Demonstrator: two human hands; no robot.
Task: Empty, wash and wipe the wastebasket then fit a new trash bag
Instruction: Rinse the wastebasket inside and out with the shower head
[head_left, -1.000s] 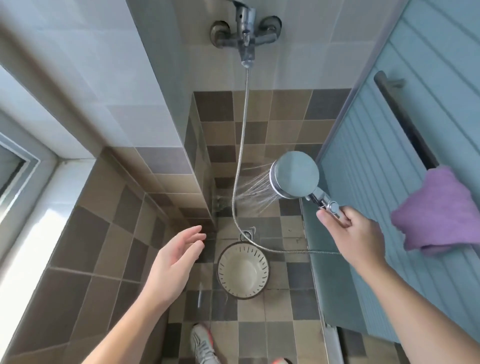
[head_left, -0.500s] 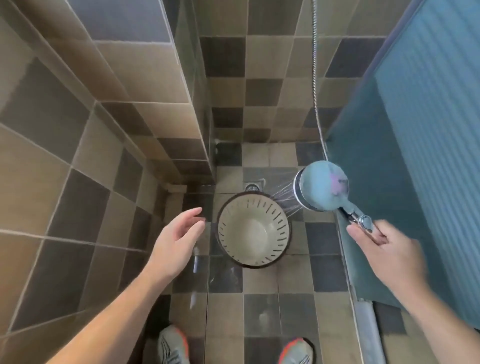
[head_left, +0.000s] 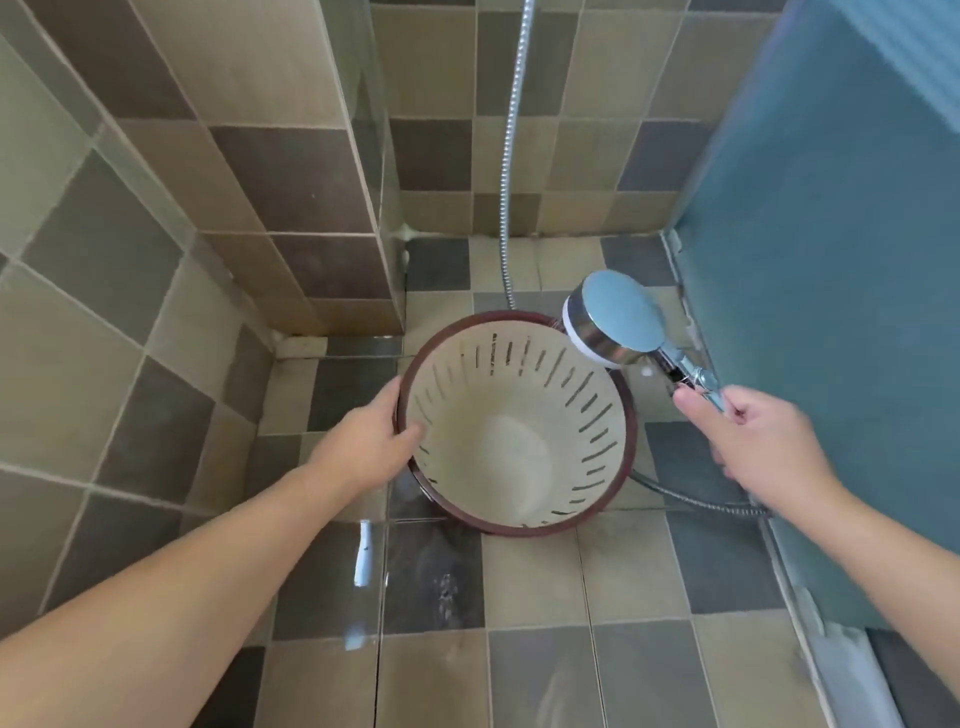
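The wastebasket (head_left: 514, 431) stands on the tiled floor (head_left: 540, 597) in the shower corner, its cream inside with dark slits facing up at me and a dark red rim round the top. My left hand (head_left: 363, 441) grips that rim on its left side, thumb inside the wall and fingers curled round the outside. My right hand (head_left: 753, 441) is closed round the handle of the shower head (head_left: 613, 322), which hangs just over the basket's far right edge, its face turned toward the inside. I cannot make out any spray. The metal hose (head_left: 511, 156) runs down the back wall, and another stretch of it passes along the floor under my right wrist. A blue panel (head_left: 831, 260) stands to the right, and brown and grey wall tiles (head_left: 218, 182) to the left.
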